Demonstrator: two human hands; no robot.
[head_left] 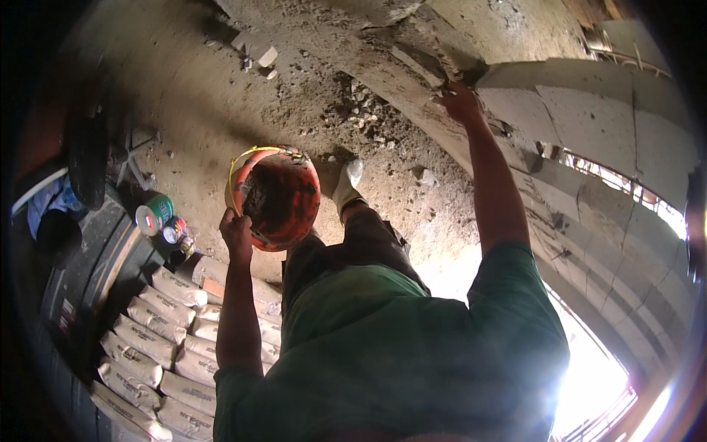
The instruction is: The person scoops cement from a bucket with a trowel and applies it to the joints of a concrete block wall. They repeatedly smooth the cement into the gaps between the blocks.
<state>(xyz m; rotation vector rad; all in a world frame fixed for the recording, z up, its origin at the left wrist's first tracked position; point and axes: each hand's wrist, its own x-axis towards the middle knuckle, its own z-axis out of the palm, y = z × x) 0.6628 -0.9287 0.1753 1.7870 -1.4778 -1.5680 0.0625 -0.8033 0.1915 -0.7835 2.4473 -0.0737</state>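
My left hand (236,230) is closed around the yellow handle of an orange-red bucket (303,188). The bucket tilts, its mouth showing a dark, dirty inside with some grey residue along the wall. Up at the right, my right hand (462,103) reaches to the block wall (589,103), beside a narrow grey slab or board (420,65). Its fingers are curled in, and whatever they grip there is too small and shadowed to make out.
Stacked paper sacks (147,331) fill the lower left, with several cans (155,215) beside them. Rubble (361,110) and broken block pieces (266,57) lie on the rough ground. My shoe (350,180) stands right of the bucket. Bright light enters at the lower right.
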